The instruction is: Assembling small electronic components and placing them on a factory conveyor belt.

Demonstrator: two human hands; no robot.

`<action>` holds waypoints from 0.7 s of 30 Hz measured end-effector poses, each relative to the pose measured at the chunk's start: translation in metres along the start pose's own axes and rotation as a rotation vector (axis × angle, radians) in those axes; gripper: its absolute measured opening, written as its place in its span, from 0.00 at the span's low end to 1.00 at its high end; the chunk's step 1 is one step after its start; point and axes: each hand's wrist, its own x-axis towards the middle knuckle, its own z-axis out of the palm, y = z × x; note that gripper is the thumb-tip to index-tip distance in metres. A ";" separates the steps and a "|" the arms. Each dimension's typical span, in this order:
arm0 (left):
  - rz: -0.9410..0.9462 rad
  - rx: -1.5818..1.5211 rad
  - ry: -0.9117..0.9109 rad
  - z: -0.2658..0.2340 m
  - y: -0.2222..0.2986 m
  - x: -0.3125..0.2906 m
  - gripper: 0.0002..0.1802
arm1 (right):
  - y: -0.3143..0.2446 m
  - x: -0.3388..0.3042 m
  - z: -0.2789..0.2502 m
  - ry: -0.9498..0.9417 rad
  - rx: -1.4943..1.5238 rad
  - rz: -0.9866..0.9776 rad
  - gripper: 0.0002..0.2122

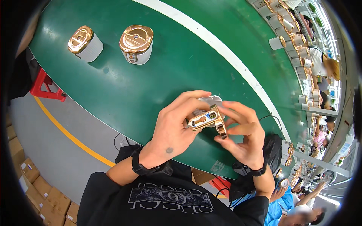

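A white container with gold trim (206, 119) is held tilted above the green table, its small gold-framed panel facing up. My left hand (171, 126) wraps around its left side, fingers over the far edge. At its right side, my right hand (247, 137) curls its fingers against the container, with the thumb and a finger beside a gold flap (221, 129) that sticks out from the panel. The hands hide most of the container's body. Farther left on the table stand two white containers with gold lids, one (86, 43) tilted in view and another (136, 44) with a similar front panel.
A white strip (211, 37) runs along the green table (113, 90). A red stool (47, 86) and stacked cardboard boxes (52, 199) are on the floor at left. Many similar containers and several people line the right side. A thin cable (273, 116) lies near my right hand.
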 end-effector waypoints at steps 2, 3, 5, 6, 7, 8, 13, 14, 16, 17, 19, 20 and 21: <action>0.003 -0.014 0.002 -0.001 0.000 0.000 0.16 | 0.000 0.004 0.000 -0.059 -0.032 -0.022 0.19; -0.017 -0.045 0.008 -0.001 0.001 0.000 0.15 | -0.004 0.009 -0.001 -0.105 -0.080 -0.032 0.20; -0.058 -0.114 0.015 0.000 0.004 0.000 0.11 | -0.012 0.014 -0.002 -0.199 -0.181 -0.047 0.21; -0.059 -0.115 0.015 0.001 0.004 0.001 0.11 | -0.012 0.015 0.000 -0.200 -0.181 -0.047 0.21; -0.034 -0.100 0.021 0.002 0.003 0.002 0.10 | -0.012 0.015 0.004 -0.168 -0.190 -0.029 0.22; -0.009 -0.085 0.025 0.003 0.002 0.002 0.10 | -0.013 0.015 0.008 -0.136 -0.198 -0.011 0.22; 0.009 -0.076 0.019 0.006 0.003 0.003 0.11 | -0.013 0.013 0.014 -0.057 -0.326 -0.041 0.24; 0.010 -0.074 0.020 0.007 0.004 0.003 0.11 | -0.014 0.012 0.013 -0.056 -0.325 -0.043 0.24; -0.063 -0.108 0.043 0.010 0.010 0.003 0.10 | -0.019 0.010 0.010 0.023 -0.275 0.031 0.24; -0.100 -0.126 0.055 0.011 0.011 0.002 0.09 | -0.021 0.009 0.008 0.061 -0.249 0.068 0.24; -0.068 -0.074 0.044 0.010 0.010 0.002 0.08 | -0.024 0.012 -0.002 0.092 -0.240 0.147 0.24; -0.035 -0.023 0.032 0.010 0.010 0.002 0.08 | -0.025 0.014 -0.007 0.123 -0.231 0.225 0.24; -0.003 0.029 0.021 0.009 0.010 0.002 0.07 | -0.025 0.015 -0.010 0.153 -0.222 0.303 0.24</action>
